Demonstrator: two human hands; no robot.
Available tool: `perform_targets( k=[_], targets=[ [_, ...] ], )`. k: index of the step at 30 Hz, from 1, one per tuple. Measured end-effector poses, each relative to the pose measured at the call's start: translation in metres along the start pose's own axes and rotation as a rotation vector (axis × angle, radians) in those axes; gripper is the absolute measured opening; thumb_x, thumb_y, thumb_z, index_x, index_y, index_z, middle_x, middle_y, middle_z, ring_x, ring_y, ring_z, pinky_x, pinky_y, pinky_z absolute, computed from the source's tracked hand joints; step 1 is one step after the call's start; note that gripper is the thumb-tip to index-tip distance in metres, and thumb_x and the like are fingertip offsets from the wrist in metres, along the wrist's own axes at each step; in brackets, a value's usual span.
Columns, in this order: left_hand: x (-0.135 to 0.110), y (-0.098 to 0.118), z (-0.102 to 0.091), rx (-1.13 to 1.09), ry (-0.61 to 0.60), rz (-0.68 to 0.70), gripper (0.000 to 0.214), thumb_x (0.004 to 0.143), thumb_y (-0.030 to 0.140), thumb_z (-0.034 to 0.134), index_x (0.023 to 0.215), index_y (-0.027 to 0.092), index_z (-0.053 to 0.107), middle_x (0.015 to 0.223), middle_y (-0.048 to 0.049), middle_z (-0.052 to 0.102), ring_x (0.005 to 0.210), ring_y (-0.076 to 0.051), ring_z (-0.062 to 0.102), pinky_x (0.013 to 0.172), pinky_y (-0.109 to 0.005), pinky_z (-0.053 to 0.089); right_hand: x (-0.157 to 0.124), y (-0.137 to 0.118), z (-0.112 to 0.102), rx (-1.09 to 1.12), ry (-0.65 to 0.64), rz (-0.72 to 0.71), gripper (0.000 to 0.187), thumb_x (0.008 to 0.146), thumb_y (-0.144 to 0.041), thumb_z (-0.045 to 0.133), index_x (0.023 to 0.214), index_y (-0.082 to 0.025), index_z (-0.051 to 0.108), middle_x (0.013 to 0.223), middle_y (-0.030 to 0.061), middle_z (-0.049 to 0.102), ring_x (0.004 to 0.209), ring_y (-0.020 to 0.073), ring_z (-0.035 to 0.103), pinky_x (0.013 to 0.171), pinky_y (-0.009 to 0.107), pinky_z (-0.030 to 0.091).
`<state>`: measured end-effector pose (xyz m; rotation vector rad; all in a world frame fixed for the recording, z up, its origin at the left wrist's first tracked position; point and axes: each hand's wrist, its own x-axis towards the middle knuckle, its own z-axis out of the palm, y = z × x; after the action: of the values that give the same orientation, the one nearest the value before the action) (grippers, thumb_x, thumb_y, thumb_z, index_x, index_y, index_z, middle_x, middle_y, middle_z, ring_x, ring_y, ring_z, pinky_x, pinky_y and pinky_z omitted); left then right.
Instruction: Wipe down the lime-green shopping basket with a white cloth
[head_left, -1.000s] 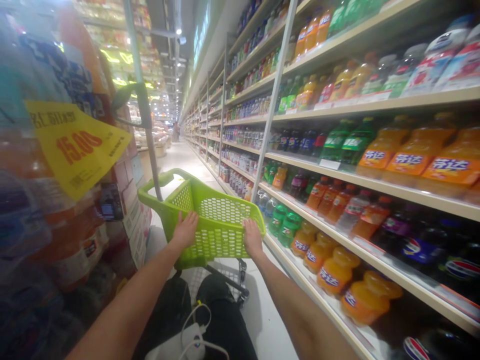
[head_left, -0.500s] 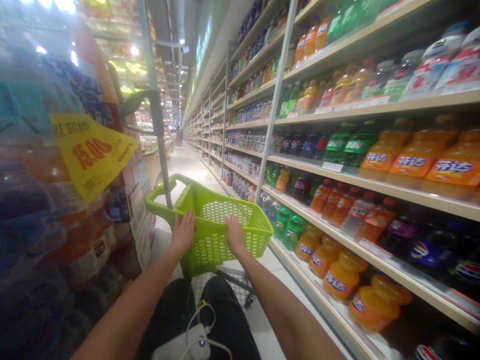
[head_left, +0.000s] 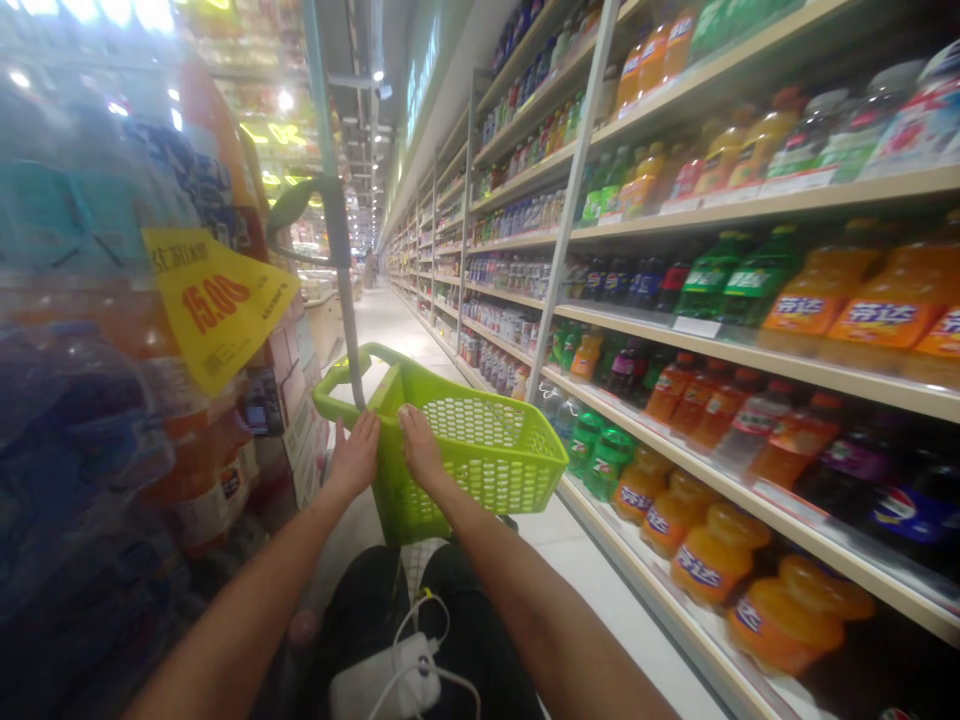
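A lime-green plastic shopping basket (head_left: 487,480) with honeycomb holes sits on a wheeled cart frame in front of my knees. My left hand (head_left: 355,455) grips its near left corner beside the upright metal pole (head_left: 346,320), thumb apart from the fingers. Over the near side rim, close to the inner divider, my right hand (head_left: 421,448) is closed with its fingertips bent inward. The part of the basket's inside that shows has no goods in it. A white power bank (head_left: 386,685) with a white cable rests on my lap.
Drink shelves (head_left: 660,318) line the right, with orange soda bottles (head_left: 720,540) on the bottom row. At left stand stacked wrapped drinks (head_left: 90,420) with a yellow price sign (head_left: 217,310) sticking out. The pale aisle floor (head_left: 390,320) runs ahead.
My right hand has slid left along the basket's rim, nearer my left hand. My left hand has shifted towards the pole. The basket and shelves now appear slightly farther right.
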<state>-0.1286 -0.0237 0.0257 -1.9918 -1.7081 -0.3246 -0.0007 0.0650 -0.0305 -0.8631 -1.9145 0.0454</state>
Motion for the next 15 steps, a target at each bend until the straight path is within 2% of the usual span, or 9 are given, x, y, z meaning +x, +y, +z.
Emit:
perform_targets(
  k=[5, 8, 12, 15],
  targets=[
    [-0.013, -0.011, 0.001, -0.032, 0.052, 0.006, 0.061, 0.073, 0.01, 0.036, 0.134, 0.009, 0.035, 0.144, -0.012, 0.032, 0.135, -0.021, 0.024, 0.11, -0.053, -0.001, -0.003, 0.004, -0.011, -0.046, -0.001, 0.096, 0.058, 0.071, -0.001, 0.046, 0.128, -0.009, 0.044, 0.135, 0.0158, 0.043, 0.131, 0.021, 0.03, 0.109, 0.042, 0.025],
    [-0.018, -0.013, 0.004, -0.023, 0.067, -0.059, 0.061, 0.073, 0.009, 0.035, 0.135, 0.008, 0.033, 0.144, -0.012, 0.032, 0.135, -0.021, 0.022, 0.111, -0.051, 0.001, 0.007, -0.017, -0.004, -0.072, -0.024, 0.07, 0.053, 0.076, 0.001, 0.039, 0.128, -0.008, 0.045, 0.135, 0.0161, 0.043, 0.131, 0.0193, 0.029, 0.11, 0.039, 0.025],
    [-0.019, -0.018, 0.005, 0.004, 0.066, -0.14, 0.064, 0.072, 0.01, 0.035, 0.136, 0.006, 0.029, 0.146, -0.0136, 0.027, 0.136, -0.022, 0.02, 0.11, -0.052, 0.003, 0.025, -0.053, 0.014, -0.044, -0.056, -0.026, 0.051, 0.08, -0.002, 0.037, 0.13, -0.009, 0.042, 0.14, 0.0138, 0.038, 0.134, 0.0196, 0.024, 0.11, 0.041, 0.024],
    [-0.015, -0.018, 0.002, 0.012, 0.055, -0.137, 0.066, 0.072, 0.011, 0.037, 0.137, 0.006, 0.027, 0.147, -0.0138, 0.024, 0.137, -0.022, 0.018, 0.11, -0.053, 0.003, 0.025, -0.056, 0.017, -0.068, -0.065, -0.042, 0.05, 0.083, -0.004, 0.035, 0.132, -0.011, 0.041, 0.141, 0.0115, 0.036, 0.135, 0.0188, 0.021, 0.11, 0.041, 0.024]
  ],
)
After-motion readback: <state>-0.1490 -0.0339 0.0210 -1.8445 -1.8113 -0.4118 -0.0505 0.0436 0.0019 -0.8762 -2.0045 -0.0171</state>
